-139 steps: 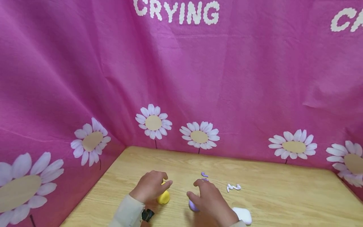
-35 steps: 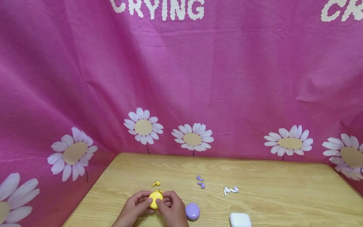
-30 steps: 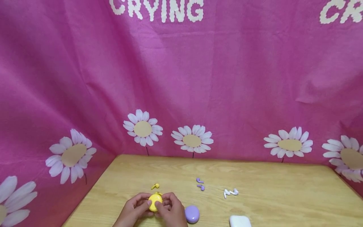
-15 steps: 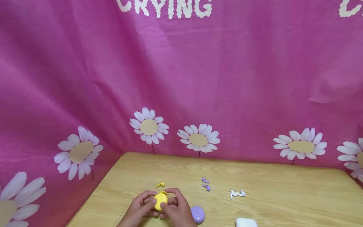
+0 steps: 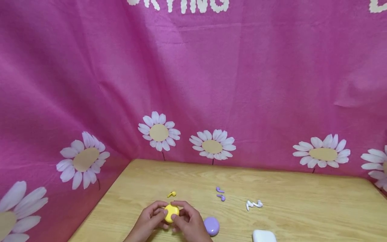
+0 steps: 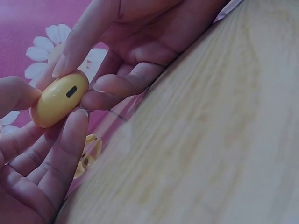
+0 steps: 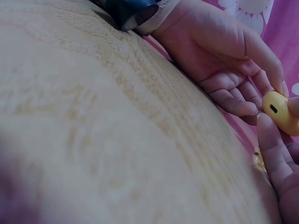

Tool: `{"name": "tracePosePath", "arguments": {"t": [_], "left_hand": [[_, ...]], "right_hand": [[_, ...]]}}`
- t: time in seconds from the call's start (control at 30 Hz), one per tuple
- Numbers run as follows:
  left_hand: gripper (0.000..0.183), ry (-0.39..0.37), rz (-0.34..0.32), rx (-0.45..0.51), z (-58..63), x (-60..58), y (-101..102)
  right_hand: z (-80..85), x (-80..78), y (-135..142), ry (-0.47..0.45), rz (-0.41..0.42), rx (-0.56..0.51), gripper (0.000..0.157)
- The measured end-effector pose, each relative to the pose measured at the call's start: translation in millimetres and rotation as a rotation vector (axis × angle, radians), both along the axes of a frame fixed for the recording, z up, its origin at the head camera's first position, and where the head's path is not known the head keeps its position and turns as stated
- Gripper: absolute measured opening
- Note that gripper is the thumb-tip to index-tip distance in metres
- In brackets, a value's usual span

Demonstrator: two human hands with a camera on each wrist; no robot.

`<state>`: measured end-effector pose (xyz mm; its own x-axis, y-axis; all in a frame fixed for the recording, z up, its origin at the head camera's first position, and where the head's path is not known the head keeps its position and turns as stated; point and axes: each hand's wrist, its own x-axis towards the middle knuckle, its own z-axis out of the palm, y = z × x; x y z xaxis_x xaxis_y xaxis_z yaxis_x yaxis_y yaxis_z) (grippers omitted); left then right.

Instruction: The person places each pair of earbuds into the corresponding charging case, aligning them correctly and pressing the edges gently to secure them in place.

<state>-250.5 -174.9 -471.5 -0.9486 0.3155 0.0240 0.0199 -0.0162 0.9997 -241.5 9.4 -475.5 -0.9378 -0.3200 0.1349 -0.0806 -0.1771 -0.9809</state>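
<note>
Both hands hold a round, yellow earbud case (image 5: 171,213) between them, over the front of the table. My left hand (image 5: 148,218) grips its left side, thumb on the face. From the right, my right hand (image 5: 188,220) pinches it with the thumb on the face and a finger at the top edge. The wrist views show a dark charging port on the case's edge, and the lid looks closed. A yellow earbud (image 5: 171,194) lies just beyond the hands. Low in the left wrist view, yellow earbuds (image 6: 88,161) show partly behind the left fingers.
Right of the right hand sits a round purple case (image 5: 211,226), with two purple earbuds (image 5: 221,197) farther back. Two white earbuds (image 5: 254,204) and a white case (image 5: 264,236) lie farther right. A pink daisy-print cloth (image 5: 260,84) hangs behind the wooden table (image 5: 302,201).
At first the hands were apart, reaching over the yellow and purple cases on the table. Both then took the yellow case; lately the right hand's finger has shifted to its top edge.
</note>
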Motion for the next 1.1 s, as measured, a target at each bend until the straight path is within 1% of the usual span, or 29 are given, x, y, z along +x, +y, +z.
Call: {"name": "tracePosePath", "arguments": {"t": [0.2, 0.4, 0.57, 0.67, 0.87, 1.1], "left_hand": [[0.047, 0.028, 0.003, 0.001, -1.8, 1.8, -2.0], [0.042, 0.039, -0.001, -0.008, -2.3, 4.3, -2.0], [0.041, 0.061, -0.018, 0.005, -1.1, 2.4, -1.4], [0.043, 0.053, -0.025, 0.008, 0.4, 2.3, -1.2], [0.046, 0.026, -0.001, -0.011, -0.1, 4.3, 0.0], [0.052, 0.011, 0.003, -0.015, 2.3, 2.7, -0.5]], "right_hand": [[-0.6, 1.9, 0.3, -0.011, 0.002, -0.023, 0.036], [-0.6, 2.6, 0.6, -0.001, 0.002, -0.007, 0.037], [-0.3, -0.5, 0.3, -0.033, -0.007, -0.013, 0.037], [-0.9, -1.5, 0.2, -0.047, -0.010, -0.006, 0.038], [-3.1, -0.5, 0.2, -0.057, -0.009, 0.008, 0.039], [2.5, 0.4, 0.5, -0.046, -0.017, 0.020, 0.044]]}}
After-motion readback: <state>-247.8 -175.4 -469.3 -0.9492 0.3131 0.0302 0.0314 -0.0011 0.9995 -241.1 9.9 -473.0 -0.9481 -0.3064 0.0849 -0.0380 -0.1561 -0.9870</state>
